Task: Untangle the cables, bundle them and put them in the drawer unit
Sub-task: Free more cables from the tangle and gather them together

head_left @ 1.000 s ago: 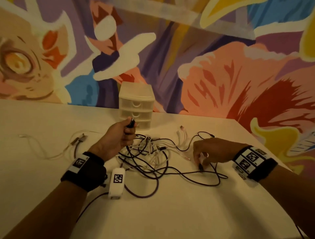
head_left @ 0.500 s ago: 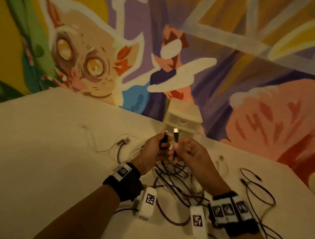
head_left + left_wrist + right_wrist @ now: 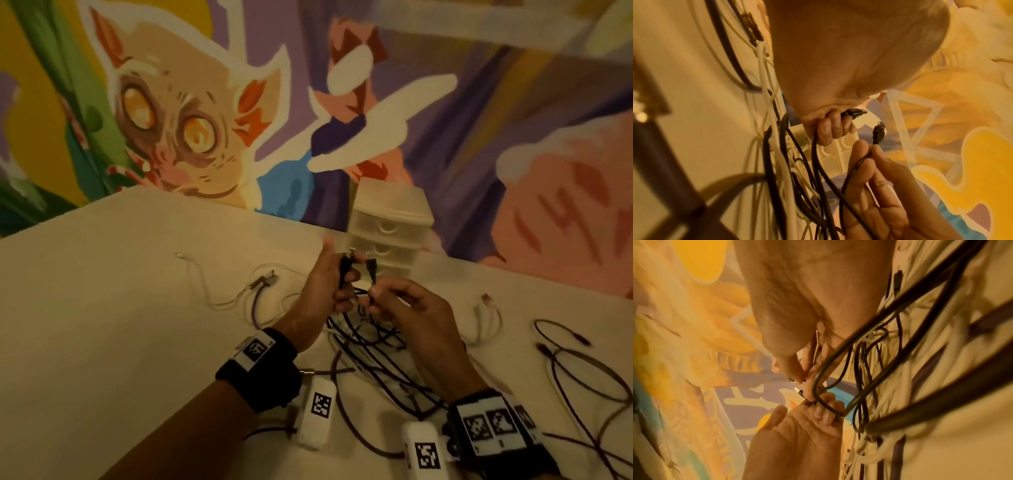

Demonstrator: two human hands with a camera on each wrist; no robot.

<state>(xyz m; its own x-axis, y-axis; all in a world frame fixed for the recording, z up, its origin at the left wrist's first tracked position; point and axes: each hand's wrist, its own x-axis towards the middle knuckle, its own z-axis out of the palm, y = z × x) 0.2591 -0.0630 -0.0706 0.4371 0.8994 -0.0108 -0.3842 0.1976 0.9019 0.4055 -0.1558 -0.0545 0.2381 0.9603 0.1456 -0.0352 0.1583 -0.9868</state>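
Observation:
A tangle of black and white cables (image 3: pixel 371 346) lies on the table under my raised hands. My left hand (image 3: pixel 334 279) grips one black cable end, its plug (image 3: pixel 345 264) sticking up; in the left wrist view that plug (image 3: pixel 854 112) pokes out past the curled fingers (image 3: pixel 830 129). My right hand (image 3: pixel 387 298) pinches another black cable just below its USB plug (image 3: pixel 371 266), seen too as the plug (image 3: pixel 878 132) in the left wrist view. Both plugs stand side by side, a little apart. The drawer unit (image 3: pixel 390 226) stands behind them at the wall, all drawers closed.
A thin white cable with a purple one (image 3: pixel 239 291) lies to the left. A white cable (image 3: pixel 486 318) and dark cable loops (image 3: pixel 582 377) lie to the right. Two white tagged devices (image 3: pixel 317 416) hang near my wrists. The painted wall bounds the table's far edge.
My right hand left the table and came up beside my left, now pinching a second black plug. Both hands rose slightly toward the drawer unit; the view swung left.

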